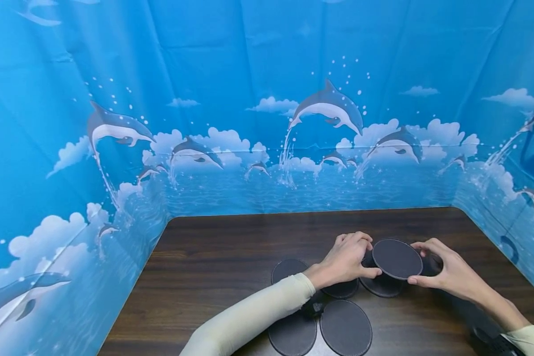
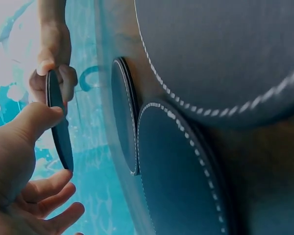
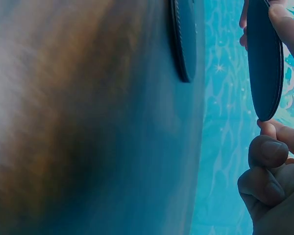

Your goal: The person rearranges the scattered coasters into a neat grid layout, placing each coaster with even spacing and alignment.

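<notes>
A round dark coaster (image 1: 397, 258) with a stitched rim is held above the table between both hands. My left hand (image 1: 344, 257) grips its left side, with the thumb on the near edge. On the right side my right hand (image 1: 449, 269) pinches the rim between thumb and fingers. In the left wrist view the raised coaster (image 2: 61, 132) appears edge-on, the left thumb on its face and a fingertip at its lower end. The right wrist view shows the same coaster (image 3: 264, 58) tilted, fingers at its bottom edge. Just beneath it lies another coaster (image 1: 382, 288), partly covered.
Several matching coasters lie flat on the dark wooden table (image 1: 231, 247), among them a front coaster (image 1: 345, 327) and a back-left coaster (image 1: 289, 268). The left forearm crosses over some of them. A blue dolphin-print curtain (image 1: 249, 123) surrounds the table's back and sides.
</notes>
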{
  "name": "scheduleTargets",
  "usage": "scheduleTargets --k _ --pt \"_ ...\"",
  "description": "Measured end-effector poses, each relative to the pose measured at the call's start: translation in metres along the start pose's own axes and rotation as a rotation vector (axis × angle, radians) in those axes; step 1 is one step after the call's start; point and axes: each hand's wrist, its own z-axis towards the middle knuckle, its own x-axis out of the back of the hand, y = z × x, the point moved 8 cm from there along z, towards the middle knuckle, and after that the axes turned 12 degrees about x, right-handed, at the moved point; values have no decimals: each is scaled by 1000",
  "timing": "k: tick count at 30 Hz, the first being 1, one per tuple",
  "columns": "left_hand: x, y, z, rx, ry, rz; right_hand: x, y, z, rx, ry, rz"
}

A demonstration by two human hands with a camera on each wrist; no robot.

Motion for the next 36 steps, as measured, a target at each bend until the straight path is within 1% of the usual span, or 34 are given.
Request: scheduleTargets --k 6,11,18,24,32,36 --pt "1 0 -12 21 -12 -16 -5 -5 -7 2 -9 20" --pt "4 -3 -21 40 -11 3 -11 -10 -8 28 -16 24" --pt "5 0 -35 78 -41 5 -16 -18 -14 75 -40 69" --pt "2 5 -43 126 -80 -26 -14 -25 -21 65 -63 77" --pt "5 3 -49 120 -62 -25 -22 -30 -24 44 -97 46" --pt "6 2 -54 116 -75 -21 -26 -35 -26 46 -106 63"
